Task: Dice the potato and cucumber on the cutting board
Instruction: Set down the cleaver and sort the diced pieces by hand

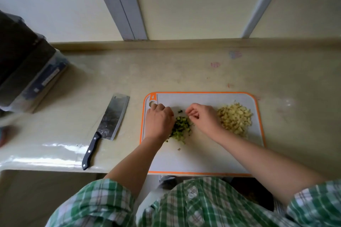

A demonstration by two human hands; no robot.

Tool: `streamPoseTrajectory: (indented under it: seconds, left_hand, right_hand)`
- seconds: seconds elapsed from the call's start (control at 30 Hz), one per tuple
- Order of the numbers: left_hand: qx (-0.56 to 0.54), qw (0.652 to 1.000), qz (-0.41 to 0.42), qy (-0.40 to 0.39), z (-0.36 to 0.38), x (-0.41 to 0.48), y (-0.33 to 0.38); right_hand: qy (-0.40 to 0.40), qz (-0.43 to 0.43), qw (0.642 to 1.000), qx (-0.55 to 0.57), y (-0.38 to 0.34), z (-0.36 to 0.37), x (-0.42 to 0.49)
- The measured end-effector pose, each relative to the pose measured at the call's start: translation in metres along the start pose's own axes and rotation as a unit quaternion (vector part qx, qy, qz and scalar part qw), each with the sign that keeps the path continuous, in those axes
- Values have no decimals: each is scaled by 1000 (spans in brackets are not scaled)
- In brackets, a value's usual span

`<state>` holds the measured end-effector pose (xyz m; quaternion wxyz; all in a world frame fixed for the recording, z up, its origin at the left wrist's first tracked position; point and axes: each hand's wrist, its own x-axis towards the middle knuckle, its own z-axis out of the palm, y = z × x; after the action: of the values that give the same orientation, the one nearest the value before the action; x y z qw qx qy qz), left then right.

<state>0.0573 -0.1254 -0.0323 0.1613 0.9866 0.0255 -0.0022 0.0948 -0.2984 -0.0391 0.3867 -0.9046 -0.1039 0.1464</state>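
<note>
Both forearms reach in from the near edge over the orange-rimmed cutting board (203,156), sleeves of a green plaid shirt (193,206) pushed up to the elbows; the left hand (159,120) lies back-up, wrist bent, its fingers curled down and under so the tips are hidden; whether they grasp anything cannot be told. Just right of those fingers, touching the side of the hand, sits the diced cucumber (181,129) in a small dark-green heap. The right hand (203,118) comes in at a slant from the other side, its fingers (191,113) loosely curled, tips pointing down at the far edge of the heap; whether they pinch a piece cannot be told. Behind that hand's wrist, away from the fingertips, lies the diced potato (235,119) in a pale pile; well left of the left fingers, off the board on the counter (166,72), rests a cleaver (110,121), untouched.
</note>
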Motion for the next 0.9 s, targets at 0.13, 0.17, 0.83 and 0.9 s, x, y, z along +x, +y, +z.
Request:
streamPoseTrajectory:
  seconds: [0.13, 0.17, 0.83, 0.9]
  left_hand:
    - [3, 1000, 18, 1, 1, 2, 7]
    - [-2, 1000, 28, -3, 2, 4, 11]
    - [1, 968, 167, -186, 45, -1, 112]
    - [13, 971, 155, -180, 47, 0, 116]
  right_hand:
    - [57, -25, 998, -6, 5, -18, 0]
    - [61, -23, 998, -4, 8, -24, -1]
    - [79, -1, 994, -71, 76, -52, -76]
    - [74, 0, 995, -71, 77, -52, -76]
